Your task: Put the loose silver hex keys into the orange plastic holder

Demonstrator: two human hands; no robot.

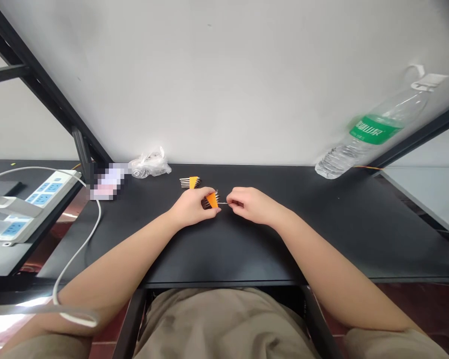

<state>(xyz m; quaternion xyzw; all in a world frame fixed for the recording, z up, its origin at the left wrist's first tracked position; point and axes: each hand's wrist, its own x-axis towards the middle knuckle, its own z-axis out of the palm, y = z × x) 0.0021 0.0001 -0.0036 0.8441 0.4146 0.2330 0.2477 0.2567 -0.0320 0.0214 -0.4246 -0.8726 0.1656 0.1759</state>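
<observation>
My left hand (193, 207) is closed around an orange holder (212, 200) with several thin, dark metal bits standing out of it. At its right side, my right hand (249, 203) pinches the end of a slim metal rod (223, 203), which reaches across to the orange holder. Whether the rod's other end sits inside the holder I cannot tell. Just behind my left hand, a second orange holder (193, 183) lies on the black table (224, 254), with a row of similar thin metal bits showing on its left. My left fingers partly cover the held one.
A crumpled clear plastic bag (150, 163) lies by the wall at the back left, beside a blurred-out item (110, 182). A large water bottle (362, 137) stands at the back right. On the left are a power strip (41, 199) and a white cable (93, 234).
</observation>
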